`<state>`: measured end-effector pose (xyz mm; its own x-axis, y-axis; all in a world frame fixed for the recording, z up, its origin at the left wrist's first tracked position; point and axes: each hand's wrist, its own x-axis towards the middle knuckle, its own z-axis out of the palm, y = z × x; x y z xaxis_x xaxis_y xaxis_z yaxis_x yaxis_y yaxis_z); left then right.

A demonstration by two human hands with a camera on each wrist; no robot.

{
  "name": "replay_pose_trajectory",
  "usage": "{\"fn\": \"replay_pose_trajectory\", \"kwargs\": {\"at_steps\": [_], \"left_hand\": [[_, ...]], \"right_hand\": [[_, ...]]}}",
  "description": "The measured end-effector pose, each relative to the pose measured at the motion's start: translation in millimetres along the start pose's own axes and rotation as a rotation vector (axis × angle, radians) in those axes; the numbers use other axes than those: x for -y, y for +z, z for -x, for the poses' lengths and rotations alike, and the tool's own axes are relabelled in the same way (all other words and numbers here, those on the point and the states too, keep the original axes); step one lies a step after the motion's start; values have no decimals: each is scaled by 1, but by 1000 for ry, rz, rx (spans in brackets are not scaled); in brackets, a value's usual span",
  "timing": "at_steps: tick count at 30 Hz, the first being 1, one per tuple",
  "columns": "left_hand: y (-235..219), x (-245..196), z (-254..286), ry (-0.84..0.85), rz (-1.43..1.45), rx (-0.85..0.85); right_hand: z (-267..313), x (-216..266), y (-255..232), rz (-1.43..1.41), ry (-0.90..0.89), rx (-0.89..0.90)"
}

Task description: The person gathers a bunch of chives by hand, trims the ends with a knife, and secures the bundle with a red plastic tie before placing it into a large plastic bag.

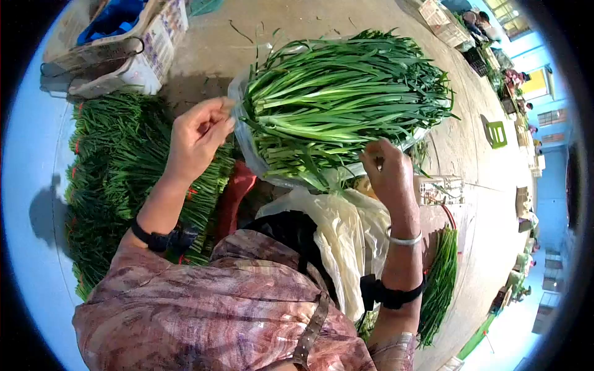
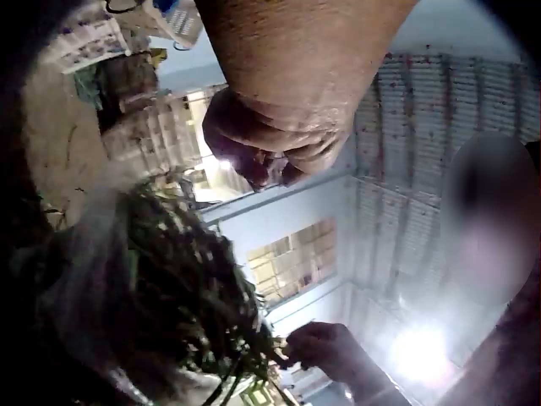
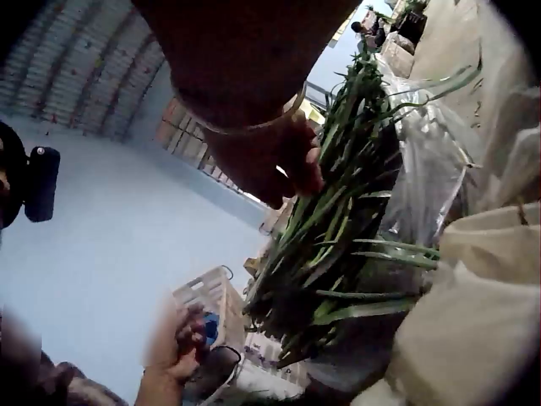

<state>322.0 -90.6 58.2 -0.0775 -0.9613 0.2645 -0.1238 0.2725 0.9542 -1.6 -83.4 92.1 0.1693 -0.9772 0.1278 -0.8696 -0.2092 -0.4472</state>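
A big heap of long, flat-leaved chive-like greens [image 1: 346, 93] lies on a clear plastic sheet [image 1: 247, 139], pale stem ends to the left. My left hand [image 1: 201, 136] is raised beside those stem ends, close to the sheet's edge. Its fingers curl in to the thumb, and the left wrist view shows nothing between the fingertips. Over the heap's near edge is my right hand [image 1: 391, 176], fingers bent toward the thumb. In the left wrist view the right hand's fingertips [image 2: 292, 348] overlap the leaf ends; whether they pinch a leaf I cannot tell.
Bundled greens [image 1: 124, 161] with red ties stack at the left, below a crate [image 1: 136, 68]. Pale plastic [image 1: 340, 229] covers my lap. Another bunch [image 1: 440, 284] lies right of my arm, near a white crate [image 1: 440, 190]. A green stool [image 1: 495, 134] and several people are farther off.
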Motion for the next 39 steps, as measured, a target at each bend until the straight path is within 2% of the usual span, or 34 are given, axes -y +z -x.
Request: {"fn": "replay_pose_trajectory", "kwargs": {"at_steps": [1,2,3,5,7,9,10,12,13,14,15,17,19,21,23,25,27,29,30,31,33,36,38,39], "left_hand": [[-4,10,9,-75,-1,-6],[-3,19,19,-148,-4,-23],[6,30,25,-63,0,-43],[20,38,22,58,-142,-167],[26,48,13,103,-135,-174],[31,46,7,245,-309,-149],[33,47,8,400,-355,-161],[36,49,12,400,-346,-172],[37,50,17,398,-346,-186],[37,51,25,312,-299,-159],[40,52,27,304,-297,-156],[48,52,26,433,-368,-141],[50,51,14,473,-375,-120],[48,34,4,446,-613,-162],[45,37,-8,448,-660,-155],[45,45,-21,339,-574,-39],[44,56,-33,367,-518,-33],[40,65,-40,405,-449,81],[38,73,-46,496,-485,98],[38,66,-47,495,-484,99],[39,45,-50,413,-518,167],[42,58,-48,478,-557,156],[44,61,-46,442,-568,165],[45,62,-44,407,-580,183]], "right_hand": [[8,-2,1,59,100,45],[15,1,6,-31,95,-21],[20,5,8,-20,147,-19],[20,26,14,75,-70,-162],[8,51,18,79,-197,-103],[-4,69,26,127,-272,-92],[-5,65,28,134,-271,-90],[-6,50,40,17,-295,-132],[-3,45,43,0,-251,-192],[-1,41,46,24,-314,-189],[1,38,49,49,-371,-190],[0,44,57,133,-466,-180],[-5,44,63,202,-421,-125],[-11,35,75,307,-370,-188],[-15,35,77,325,-364,-192],[-20,38,68,260,-410,-186],[-28,43,58,179,-435,-214],[-37,48,49,139,-412,-224],[-42,52,42,128,-414,-156],[-48,54,41,129,-413,-155],[-60,57,44,98,-521,-125],[-62,53,58,135,-504,-47],[-61,55,58,113,-501,-30],[-60,56,54,103,-457,33]]}}
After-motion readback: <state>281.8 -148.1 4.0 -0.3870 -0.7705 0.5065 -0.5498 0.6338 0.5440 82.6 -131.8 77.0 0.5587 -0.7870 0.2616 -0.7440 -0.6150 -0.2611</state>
